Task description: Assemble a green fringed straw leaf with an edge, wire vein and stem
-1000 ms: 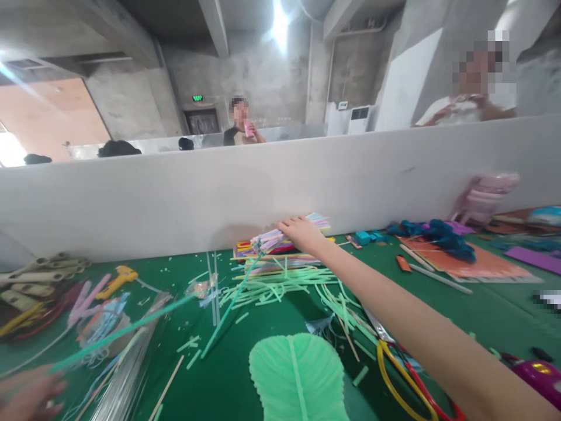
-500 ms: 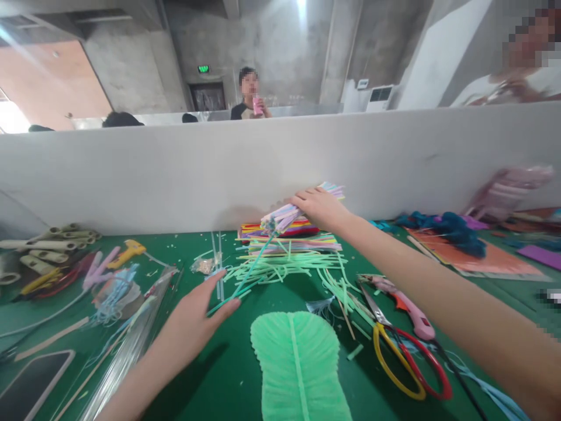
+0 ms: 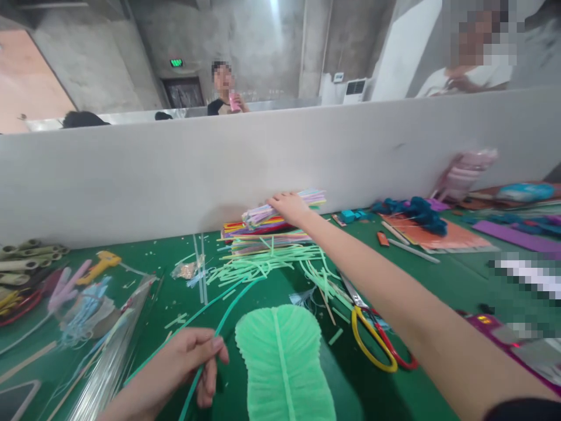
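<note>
1. A thin green stem [image 3: 210, 327] is pinched between thumb and fingers of the left hand [image 3: 184, 365] near the front edge of the counter [image 3: 438, 280]; its far end runs up toward the heap of cut green strips [image 3: 263, 266].
2. The right hand [image 3: 289, 207] is laid, fingers curled, on a bundle of pastel straws [image 3: 280, 207] at the back edge of the counter, just against the white partition [image 3: 175, 175]; whether the bundle is fully grasped cannot be told.
3. A finished-looking green paper leaf [image 3: 280, 356] lies flat just right of the left hand; it is judged that the leaf has been cut and shaped, while the stem is not yet joined to it.
4. Yellow-and-red scissors [image 3: 372, 339] lie under the outstretched right forearm, apart from both hands.
5. Open room is scarce: the partition closes the back, clear wrapped rods [image 3: 109, 356] and rolled paper tubes [image 3: 26, 263] crowd the left side, and orange sheets [image 3: 442, 237] with blue yarn [image 3: 412, 210] fill the right.
6. The only bare green surface is seen around the leaf, toward the front edge.
</note>
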Tool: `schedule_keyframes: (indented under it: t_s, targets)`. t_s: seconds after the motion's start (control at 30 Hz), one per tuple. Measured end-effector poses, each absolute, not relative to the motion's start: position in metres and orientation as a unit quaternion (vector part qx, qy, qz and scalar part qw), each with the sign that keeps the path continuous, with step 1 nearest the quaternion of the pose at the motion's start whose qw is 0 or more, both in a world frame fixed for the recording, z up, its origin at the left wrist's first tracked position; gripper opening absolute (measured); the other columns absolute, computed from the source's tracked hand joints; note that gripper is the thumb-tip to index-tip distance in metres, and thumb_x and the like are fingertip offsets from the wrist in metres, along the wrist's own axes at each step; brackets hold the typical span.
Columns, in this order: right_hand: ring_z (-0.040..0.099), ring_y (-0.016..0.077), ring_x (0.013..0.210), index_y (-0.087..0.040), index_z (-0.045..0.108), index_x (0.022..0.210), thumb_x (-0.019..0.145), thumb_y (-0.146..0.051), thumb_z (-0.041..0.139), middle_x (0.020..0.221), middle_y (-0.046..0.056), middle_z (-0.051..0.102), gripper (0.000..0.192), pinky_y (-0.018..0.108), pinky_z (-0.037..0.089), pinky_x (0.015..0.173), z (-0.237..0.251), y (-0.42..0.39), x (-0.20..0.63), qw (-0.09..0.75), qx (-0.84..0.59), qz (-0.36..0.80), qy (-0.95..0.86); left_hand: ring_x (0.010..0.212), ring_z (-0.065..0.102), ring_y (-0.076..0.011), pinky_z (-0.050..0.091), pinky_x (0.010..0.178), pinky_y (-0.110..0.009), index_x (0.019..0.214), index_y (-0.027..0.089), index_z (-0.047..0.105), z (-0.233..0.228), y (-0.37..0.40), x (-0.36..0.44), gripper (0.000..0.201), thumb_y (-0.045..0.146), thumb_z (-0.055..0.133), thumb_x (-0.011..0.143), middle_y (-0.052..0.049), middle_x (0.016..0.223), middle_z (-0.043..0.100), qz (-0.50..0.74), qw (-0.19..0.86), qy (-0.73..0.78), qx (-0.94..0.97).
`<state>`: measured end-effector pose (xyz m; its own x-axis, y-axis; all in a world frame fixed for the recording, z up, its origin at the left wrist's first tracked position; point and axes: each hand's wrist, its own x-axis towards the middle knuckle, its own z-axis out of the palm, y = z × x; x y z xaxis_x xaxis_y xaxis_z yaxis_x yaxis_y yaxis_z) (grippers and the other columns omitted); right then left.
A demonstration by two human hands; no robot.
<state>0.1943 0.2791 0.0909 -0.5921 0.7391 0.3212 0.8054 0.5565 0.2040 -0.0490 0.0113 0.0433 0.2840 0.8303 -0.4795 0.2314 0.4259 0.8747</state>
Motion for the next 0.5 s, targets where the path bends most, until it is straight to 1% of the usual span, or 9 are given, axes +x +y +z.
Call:
schedule_keyframes:
  t_s: [0.07, 0.17, 0.23, 0.3, 0.33, 0.37, 0.4, 0.43, 0.5]
  targets:
    - [0.053, 0.0272, 0.11, -0.015, 0.053, 0.123, 0.091, -0.007, 0.041, 0.117, 0.019, 0.06, 0.035, 0.038, 0.039, 0.087, 0.082, 0.28, 0.176, 0.103, -0.442, -0.135, -0.881, 0.04, 0.05, -0.0098, 0.039, 0.049, -0.023, 0.082, 0.015, 0.06, 0.029, 0.002, -0.053, 0.044, 0.058, 0.052, 0.083, 0.001, 0.049, 0.061, 0.211, 0.651, 0.564, 0.462]
    - [0.052, 0.0269, 0.114, -0.013, 0.052, 0.127, 0.089, -0.013, 0.052, 0.124, 0.02, 0.057, 0.038, 0.036, 0.04, 0.088, 0.072, 0.264, 0.153, 0.112, -0.417, -0.079, -0.899, 0.037, 0.047, -0.0093, 0.033, 0.042, -0.021, 0.084, 0.014, 0.061, 0.01, 0.001, -0.056, 0.048, 0.062, 0.053, 0.08, -0.001, 0.051, 0.062, 0.169, 0.663, 0.566, 0.46]
    - [0.058, 0.0231, 0.107, -0.015, 0.058, 0.122, 0.09, -0.024, 0.055, 0.12, 0.015, 0.062, 0.033, 0.031, 0.042, 0.085, 0.066, 0.242, 0.149, 0.104, -0.38, -0.03, -0.919, 0.035, 0.044, -0.008, 0.03, 0.039, -0.02, 0.084, 0.013, 0.062, 0.002, 0.007, -0.058, 0.049, 0.062, 0.053, 0.08, 0.0, 0.049, 0.059, 0.152, 0.671, 0.555, 0.467]
    - [0.064, 0.0159, 0.092, -0.023, 0.068, 0.108, 0.093, -0.038, 0.052, 0.105, 0.004, 0.07, 0.027, 0.023, 0.045, 0.076, 0.058, 0.216, 0.154, 0.077, -0.326, 0.048, -0.941, 0.034, 0.039, -0.0065, 0.029, 0.039, -0.019, 0.084, 0.013, 0.063, -0.003, 0.014, -0.06, 0.049, 0.061, 0.053, 0.081, 0.002, 0.046, 0.054, 0.14, 0.677, 0.54, 0.479]
    - [0.065, 0.0133, 0.086, -0.026, 0.07, 0.104, 0.091, -0.045, 0.052, 0.099, 0.0, 0.072, 0.029, 0.02, 0.045, 0.071, 0.053, 0.203, 0.159, 0.058, -0.289, 0.107, -0.949, 0.034, 0.037, -0.0059, 0.028, 0.038, -0.019, 0.084, 0.012, 0.064, -0.003, 0.018, -0.061, 0.049, 0.06, 0.053, 0.081, 0.004, 0.045, 0.051, 0.138, 0.679, 0.535, 0.484]
    - [0.065, 0.0134, 0.085, -0.025, 0.071, 0.103, 0.088, -0.048, 0.055, 0.098, 0.0, 0.073, 0.032, 0.019, 0.045, 0.069, 0.046, 0.191, 0.164, 0.041, -0.247, 0.209, -0.945, 0.035, 0.035, -0.0056, 0.028, 0.038, -0.019, 0.085, 0.012, 0.064, -0.003, 0.021, -0.061, 0.049, 0.059, 0.053, 0.082, 0.005, 0.045, 0.049, 0.14, 0.679, 0.531, 0.487]
    - [0.066, 0.0138, 0.084, -0.024, 0.072, 0.103, 0.085, -0.051, 0.059, 0.097, 0.0, 0.074, 0.035, 0.019, 0.045, 0.067, 0.039, 0.18, 0.17, 0.021, -0.223, 0.289, -0.931, 0.035, 0.033, -0.0054, 0.028, 0.038, -0.018, 0.085, 0.012, 0.064, -0.002, 0.025, -0.062, 0.048, 0.058, 0.053, 0.083, 0.006, 0.044, 0.046, 0.144, 0.678, 0.53, 0.489]
    - [0.066, 0.0145, 0.082, -0.022, 0.072, 0.103, 0.08, -0.051, 0.064, 0.097, 0.001, 0.074, 0.037, 0.019, 0.045, 0.065, 0.03, 0.172, 0.176, 0.006, -0.219, 0.336, -0.916, 0.036, 0.032, -0.0055, 0.027, 0.038, -0.018, 0.085, 0.012, 0.064, 0.0, 0.028, -0.063, 0.047, 0.058, 0.053, 0.083, 0.006, 0.044, 0.044, 0.151, 0.677, 0.531, 0.487]
    - [0.066, 0.0152, 0.078, -0.019, 0.073, 0.101, 0.074, -0.044, 0.072, 0.092, 0.003, 0.074, 0.037, 0.02, 0.044, 0.064, 0.014, 0.162, 0.184, 0.0, -0.249, 0.362, -0.898, 0.039, 0.031, -0.0061, 0.029, 0.038, -0.018, 0.085, 0.013, 0.063, 0.004, 0.033, -0.065, 0.046, 0.057, 0.052, 0.084, 0.007, 0.045, 0.04, 0.159, 0.672, 0.539, 0.483]
